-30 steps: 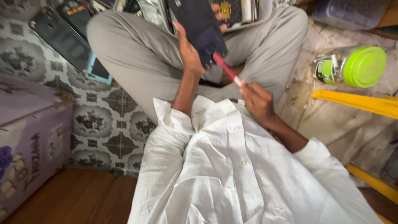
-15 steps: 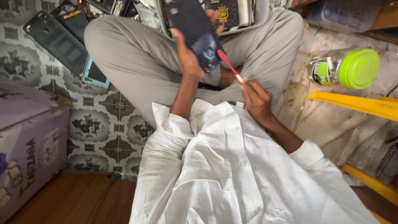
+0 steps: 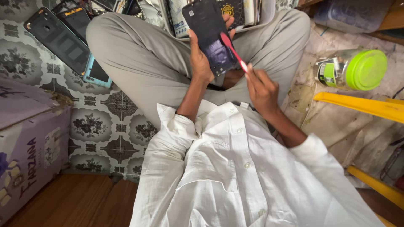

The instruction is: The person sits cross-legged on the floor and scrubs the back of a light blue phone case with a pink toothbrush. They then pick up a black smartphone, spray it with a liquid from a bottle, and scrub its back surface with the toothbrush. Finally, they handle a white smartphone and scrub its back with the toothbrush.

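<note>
I sit cross-legged in grey trousers and a white shirt. My left hand holds a dark phone body upright above my lap, its open back turned toward me. My right hand grips a slim red-handled tool with a white end. The tool's tip lies against the phone's lower right part.
A white tray of phone parts rests between my knees. Several phone frames and screens lie on the patterned floor at left. A jar with a green lid lies at right beside yellow bars. A purple cardboard box stands at lower left.
My left hand has tilted the phone more upright. My right hand has shifted the red tool further up along the phone's surface.
</note>
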